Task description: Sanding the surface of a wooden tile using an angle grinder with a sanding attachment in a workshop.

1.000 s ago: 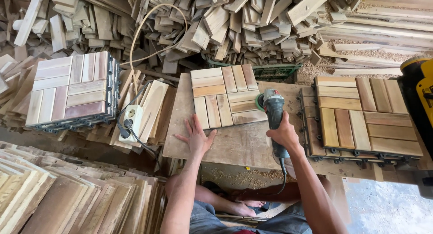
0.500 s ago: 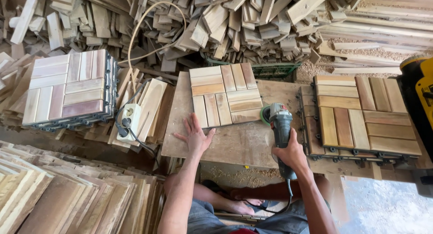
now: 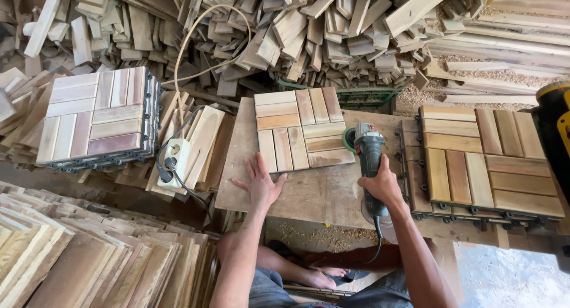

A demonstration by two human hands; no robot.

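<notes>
The left hand (image 3: 261, 182) lies flat and open at the near edge of the stiff, square slatted wooden tile (image 3: 303, 128) on the worn plywood bench (image 3: 314, 192), while the right hand (image 3: 380, 186) clasps the heavy-looking grey angle grinder (image 3: 369, 150) by its body at the tile's right edge.

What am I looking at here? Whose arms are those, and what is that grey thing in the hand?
You are seeing through a camera worn on a person's head, looking down, so the two bare arms are that person's own. They sit at a worn wooden worktable. On it lies a square wooden tile made of short slats. The left hand lies flat on the table at the tile's near edge, fingers spread. The right hand grips a grey power sander; its round green pad sits just beside the tile's right edge. To the right is a stack of finished tiles, and another tile stack sits on the left. A white power socket with a plug lies nearby, and a big heap of wood offcuts fills the back.
</notes>
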